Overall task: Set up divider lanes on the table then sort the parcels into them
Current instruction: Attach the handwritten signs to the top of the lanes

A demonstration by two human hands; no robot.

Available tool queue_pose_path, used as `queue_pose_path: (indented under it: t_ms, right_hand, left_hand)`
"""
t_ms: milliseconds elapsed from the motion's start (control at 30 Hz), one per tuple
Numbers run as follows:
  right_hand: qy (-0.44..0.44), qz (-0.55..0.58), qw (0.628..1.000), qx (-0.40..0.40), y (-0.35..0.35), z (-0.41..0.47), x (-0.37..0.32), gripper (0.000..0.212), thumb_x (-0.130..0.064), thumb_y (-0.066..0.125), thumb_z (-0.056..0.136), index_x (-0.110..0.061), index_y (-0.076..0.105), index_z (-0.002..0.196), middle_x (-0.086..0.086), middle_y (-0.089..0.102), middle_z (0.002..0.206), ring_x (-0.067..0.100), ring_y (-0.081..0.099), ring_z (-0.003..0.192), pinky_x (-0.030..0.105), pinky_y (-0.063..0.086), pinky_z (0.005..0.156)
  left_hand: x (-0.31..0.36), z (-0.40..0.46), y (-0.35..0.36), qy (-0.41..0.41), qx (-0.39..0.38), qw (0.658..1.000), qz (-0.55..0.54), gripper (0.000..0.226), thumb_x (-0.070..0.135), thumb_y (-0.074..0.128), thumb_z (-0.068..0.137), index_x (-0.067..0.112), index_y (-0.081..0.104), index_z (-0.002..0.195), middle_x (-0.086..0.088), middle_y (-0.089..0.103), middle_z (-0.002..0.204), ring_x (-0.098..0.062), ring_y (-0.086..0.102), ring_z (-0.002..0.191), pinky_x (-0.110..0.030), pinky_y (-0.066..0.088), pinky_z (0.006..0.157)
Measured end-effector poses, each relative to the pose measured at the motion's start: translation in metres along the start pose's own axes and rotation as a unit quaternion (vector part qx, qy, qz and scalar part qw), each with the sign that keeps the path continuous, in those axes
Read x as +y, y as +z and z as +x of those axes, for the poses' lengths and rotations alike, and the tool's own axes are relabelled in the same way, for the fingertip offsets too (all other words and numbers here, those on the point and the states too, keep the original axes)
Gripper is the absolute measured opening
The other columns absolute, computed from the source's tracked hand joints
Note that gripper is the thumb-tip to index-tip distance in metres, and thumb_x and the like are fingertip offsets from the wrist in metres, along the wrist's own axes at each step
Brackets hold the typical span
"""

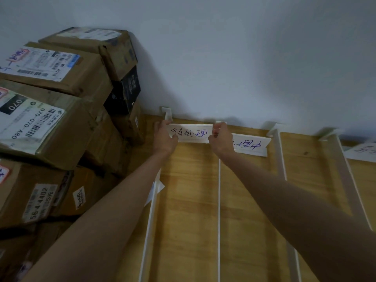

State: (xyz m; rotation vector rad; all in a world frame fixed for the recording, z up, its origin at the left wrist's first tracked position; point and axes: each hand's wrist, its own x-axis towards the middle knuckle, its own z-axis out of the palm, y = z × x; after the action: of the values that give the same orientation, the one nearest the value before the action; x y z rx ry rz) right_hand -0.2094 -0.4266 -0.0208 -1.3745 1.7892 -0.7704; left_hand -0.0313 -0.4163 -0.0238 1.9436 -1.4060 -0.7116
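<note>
**Label held at the far end of the first lane**

Left hand (165, 137) and right hand (220, 138) pinch the ends of a handwritten paper label (190, 132) between two white dividers (219, 200), apparently just above the wooden table (189, 200). Cardboard parcels (50, 110) are stacked on the left.

From my remote station I register one item outside the task: the wall (244, 47). It is plain and pale grey-blue, and it fills the upper part of the view. Its lower edge meets the far edge of the table (193, 200). A soft shadow (154, 84) lies on it just right of the stacked parcels (61, 78), and fainter shading runs along its base
</note>
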Motion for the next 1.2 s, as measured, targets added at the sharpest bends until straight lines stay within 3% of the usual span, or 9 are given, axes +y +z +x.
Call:
queue_pose_path:
  t_ms: [233, 433, 567, 667, 767, 867, 967, 1100, 1200]
  right_hand:
    - [0.039, -0.047, 0.996, -0.073, 0.009, -0.002, 0.006, 0.043, 0.002, 0.056, 0.090, -0.002, 0.039, 0.130, 0.014, 0.055, 0.109, 0.027, 0.052, 0.096, 0.032, 0.040, 0.075]
    - [0.043, -0.065, 0.992, -0.102, 0.008, -0.008, 0.004, 0.073, 0.003, 0.053, 0.093, -0.008, 0.013, 0.154, 0.021, 0.056, 0.123, 0.036, 0.059, 0.110, 0.034, 0.048, 0.078]
    - [0.046, -0.087, 0.990, -0.101, 0.005, -0.013, 0.000, 0.065, 0.001, 0.054, 0.094, -0.002, 0.020, 0.150, 0.022, 0.055, 0.129, 0.036, 0.058, 0.113, 0.037, 0.051, 0.084]
    - [0.042, -0.090, 0.991, -0.092, 0.002, -0.020, -0.004, 0.071, 0.000, 0.055, 0.094, -0.004, 0.016, 0.153, 0.021, 0.055, 0.129, 0.035, 0.057, 0.114, 0.036, 0.049, 0.082]
    - [0.033, -0.099, 0.992, -0.071, 0.004, -0.035, -0.009, 0.077, -0.001, 0.057, 0.091, -0.003, 0.013, 0.154, 0.020, 0.048, 0.138, 0.035, 0.054, 0.120, 0.039, 0.050, 0.092]
    - [0.031, -0.101, 0.993, -0.059, 0.010, -0.057, -0.013, 0.063, -0.001, 0.058, 0.089, 0.001, 0.029, 0.146, 0.019, 0.043, 0.141, 0.035, 0.049, 0.125, 0.039, 0.045, 0.100]
    - [0.016, -0.125, 0.988, -0.090, 0.018, -0.082, -0.014, 0.047, -0.007, 0.060, 0.091, 0.001, 0.043, 0.135, 0.020, 0.048, 0.133, 0.033, 0.049, 0.123, 0.033, 0.041, 0.095]
    - [-0.006, -0.132, 0.983, -0.131, 0.029, -0.114, -0.012, 0.044, -0.011, 0.061, 0.090, -0.004, 0.048, 0.132, 0.018, 0.056, 0.126, 0.032, 0.055, 0.115, 0.037, 0.048, 0.093]
    - [-0.014, -0.136, 0.978, -0.155, 0.034, -0.133, -0.009, 0.044, -0.012, 0.060, 0.090, -0.008, 0.050, 0.132, 0.015, 0.058, 0.126, 0.029, 0.057, 0.114, 0.028, 0.043, 0.084]
  left_hand:
    - [-0.007, -0.005, 0.001, 0.045, -0.071, 0.994, 0.071, 0.057, 0.003, 0.061, 0.090, 0.009, 0.040, 0.143, -0.008, 0.032, 0.145, -0.026, 0.046, 0.128, -0.032, 0.044, 0.102]
    - [-0.012, -0.008, -0.005, 0.055, -0.100, 0.986, 0.120, 0.062, 0.003, 0.060, 0.092, 0.012, 0.035, 0.148, -0.005, 0.030, 0.153, -0.029, 0.044, 0.132, -0.039, 0.049, 0.101]
    - [-0.009, -0.014, -0.020, 0.066, -0.097, 0.985, 0.126, 0.064, 0.003, 0.058, 0.094, 0.012, 0.033, 0.151, -0.005, 0.031, 0.156, -0.025, 0.040, 0.137, -0.036, 0.041, 0.107]
    - [-0.008, -0.023, -0.040, 0.074, -0.091, 0.984, 0.137, 0.054, 0.004, 0.058, 0.094, 0.012, 0.041, 0.145, -0.006, 0.039, 0.149, -0.026, 0.047, 0.131, -0.032, 0.045, 0.098]
    - [-0.011, -0.036, -0.064, 0.057, -0.077, 0.981, 0.170, 0.050, 0.005, 0.058, 0.094, 0.013, 0.043, 0.141, -0.007, 0.042, 0.146, -0.024, 0.050, 0.126, -0.029, 0.043, 0.090]
    - [-0.020, -0.052, -0.084, 0.031, -0.074, 0.975, 0.207, 0.045, 0.006, 0.058, 0.094, 0.013, 0.048, 0.137, -0.009, 0.050, 0.139, -0.022, 0.054, 0.120, -0.029, 0.046, 0.090]
    - [-0.029, -0.074, -0.096, -0.002, -0.098, 0.966, 0.240, 0.034, 0.011, 0.058, 0.096, 0.010, 0.053, 0.130, -0.010, 0.057, 0.128, -0.022, 0.058, 0.112, -0.028, 0.047, 0.083]
    - [-0.038, -0.107, -0.099, -0.067, -0.152, 0.947, 0.275, 0.025, 0.028, 0.062, 0.095, 0.010, 0.056, 0.111, -0.006, 0.060, 0.101, -0.016, 0.058, 0.082, -0.029, 0.050, 0.069]
    - [-0.045, -0.128, -0.097, -0.070, -0.193, 0.917, 0.342, 0.038, 0.029, 0.066, 0.093, 0.007, 0.053, 0.121, -0.011, 0.059, 0.113, -0.024, 0.062, 0.098, -0.032, 0.051, 0.072]
